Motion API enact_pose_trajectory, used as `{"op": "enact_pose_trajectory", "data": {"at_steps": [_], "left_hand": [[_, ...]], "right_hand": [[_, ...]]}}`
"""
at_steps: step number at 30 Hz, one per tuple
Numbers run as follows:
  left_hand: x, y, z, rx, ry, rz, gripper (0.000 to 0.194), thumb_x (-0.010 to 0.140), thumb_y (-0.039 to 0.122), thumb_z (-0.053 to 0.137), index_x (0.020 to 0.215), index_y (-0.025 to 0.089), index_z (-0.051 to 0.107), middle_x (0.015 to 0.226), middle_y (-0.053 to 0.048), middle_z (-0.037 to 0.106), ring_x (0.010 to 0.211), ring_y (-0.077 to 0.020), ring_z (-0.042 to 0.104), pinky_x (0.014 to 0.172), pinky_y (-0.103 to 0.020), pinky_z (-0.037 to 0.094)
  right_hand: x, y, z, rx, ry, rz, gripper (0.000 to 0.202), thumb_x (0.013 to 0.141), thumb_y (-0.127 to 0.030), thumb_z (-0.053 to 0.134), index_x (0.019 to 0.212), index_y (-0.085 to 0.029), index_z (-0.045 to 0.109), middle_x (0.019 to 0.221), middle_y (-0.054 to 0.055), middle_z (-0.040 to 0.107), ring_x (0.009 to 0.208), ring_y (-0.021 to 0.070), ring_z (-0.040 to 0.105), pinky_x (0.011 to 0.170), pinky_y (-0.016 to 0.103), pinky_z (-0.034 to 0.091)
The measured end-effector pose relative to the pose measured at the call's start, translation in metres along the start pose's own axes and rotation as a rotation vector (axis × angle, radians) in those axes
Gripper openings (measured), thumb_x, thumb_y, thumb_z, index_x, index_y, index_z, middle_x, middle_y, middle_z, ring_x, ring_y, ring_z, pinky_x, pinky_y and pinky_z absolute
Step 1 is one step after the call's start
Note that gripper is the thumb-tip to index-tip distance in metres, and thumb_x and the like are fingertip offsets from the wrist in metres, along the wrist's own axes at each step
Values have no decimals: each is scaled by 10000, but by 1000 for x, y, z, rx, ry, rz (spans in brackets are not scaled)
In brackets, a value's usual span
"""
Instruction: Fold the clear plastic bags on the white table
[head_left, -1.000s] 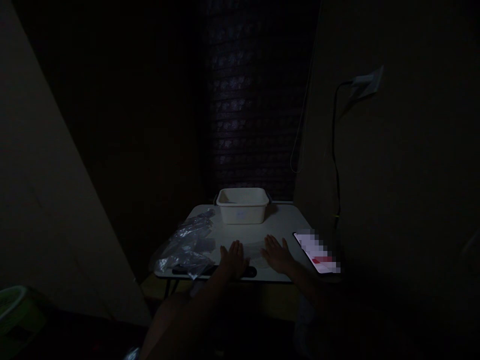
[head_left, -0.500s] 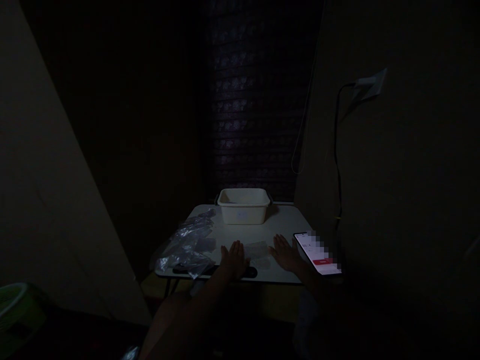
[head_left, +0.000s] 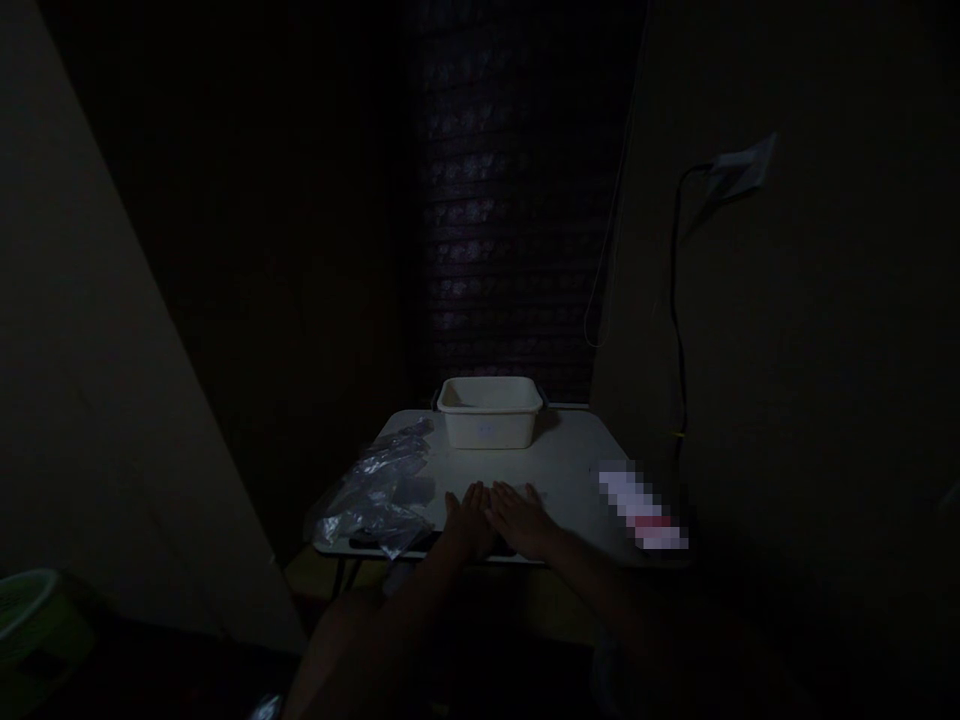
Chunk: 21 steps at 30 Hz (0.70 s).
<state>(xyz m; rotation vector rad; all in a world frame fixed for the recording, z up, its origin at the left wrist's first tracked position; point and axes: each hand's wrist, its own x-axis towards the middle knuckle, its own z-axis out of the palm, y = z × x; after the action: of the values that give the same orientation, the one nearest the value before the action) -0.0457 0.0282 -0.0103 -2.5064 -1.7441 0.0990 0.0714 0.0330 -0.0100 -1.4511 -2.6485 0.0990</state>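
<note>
My left hand (head_left: 468, 521) rests flat near the front edge of the small white table, its fingers stretched forward. Beside it, my right hand (head_left: 523, 522) lies flat too, its fingertips meeting or overlapping the left hand's fingers. Both hands appear to press on a small clear plastic bag (head_left: 543, 493), most of which they cover. To the left of my hands is a crumpled pile of clear plastic bags (head_left: 371, 485). Behind them stands a white plastic basin (head_left: 489, 430) with dark handles; its contents are too dark to make out.
A phone (head_left: 641, 508) with a lit, blurred screen lies at the table's (head_left: 574, 470) right edge. A cable (head_left: 673, 290) hangs from the wall socket (head_left: 742, 168) on the right. A green basket (head_left: 45, 625) stands at lower left. The room is dark.
My right hand has slid left across the small plastic bag to my left hand, covering most of the bag. My left hand has stayed about where it was.
</note>
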Motion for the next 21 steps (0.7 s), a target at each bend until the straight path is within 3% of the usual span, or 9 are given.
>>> {"op": "enact_pose_trajectory", "data": {"at_steps": [5,14,21], "left_hand": [[-3,2,-5,-7,6,-31,523,742,354,81,1170,71,183,1237,-124,133,1119,-230,94,806,-532,116],[1,-1,6,1,57,-22,564,739,406,41,1170,69,180,1235,-129,137,1119,-232,91,802,-531,123],[-1,0,3,30,44,-29,548,745,393,37,1170,79,183,1234,-126,147,1119,-233,87,801,-521,139]], "right_hand": [[-4,15,4,-62,38,53,546,752,-413,1,1182,-125,174,1240,71,163,1124,159,80,867,433,-28],[-13,35,2,-93,50,148,571,743,-438,7,1179,-113,182,1238,78,163,1124,162,79,861,456,10],[-20,49,2,-126,75,189,557,749,-423,24,1174,-109,201,1234,85,174,1122,184,88,855,469,17]]}}
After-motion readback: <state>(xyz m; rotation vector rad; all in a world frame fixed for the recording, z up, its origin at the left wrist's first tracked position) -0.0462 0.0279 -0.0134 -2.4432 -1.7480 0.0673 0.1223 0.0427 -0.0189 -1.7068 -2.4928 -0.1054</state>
